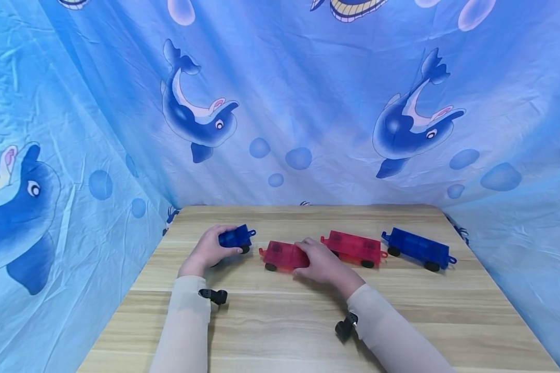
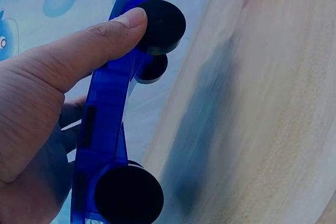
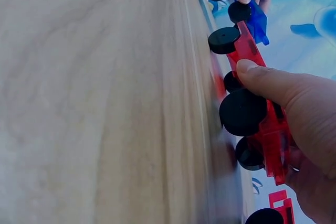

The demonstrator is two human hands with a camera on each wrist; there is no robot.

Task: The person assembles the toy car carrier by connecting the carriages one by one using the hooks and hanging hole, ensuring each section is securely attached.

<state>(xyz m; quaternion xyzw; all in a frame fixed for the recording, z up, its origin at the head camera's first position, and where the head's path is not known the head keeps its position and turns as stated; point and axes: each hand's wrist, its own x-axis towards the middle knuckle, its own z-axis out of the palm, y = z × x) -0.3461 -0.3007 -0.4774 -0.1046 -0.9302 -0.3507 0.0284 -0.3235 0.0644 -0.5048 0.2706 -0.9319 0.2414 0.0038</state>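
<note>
My left hand (image 1: 209, 250) grips a blue toy train car (image 1: 235, 237) at the left of the table. In the left wrist view, the thumb lies against a black wheel of this blue car (image 2: 107, 93), which hangs above the wood with its shadow apart from it. Nearer the middle, my right hand (image 1: 323, 262) holds a red toy train car (image 1: 280, 254) by its right end, thumb on the near side. The red car (image 3: 274, 142) also seems to be off the wood in the right wrist view. A short gap separates the two held cars, their hooked ends facing.
A second red car (image 1: 354, 247) stands just behind and right of my right hand. Farther right sits another blue car (image 1: 416, 247), angled, its hook close to the red car's loop. The wooden table (image 1: 280, 321) meets a blue dolphin-print curtain (image 1: 280, 103) at the back and sides.
</note>
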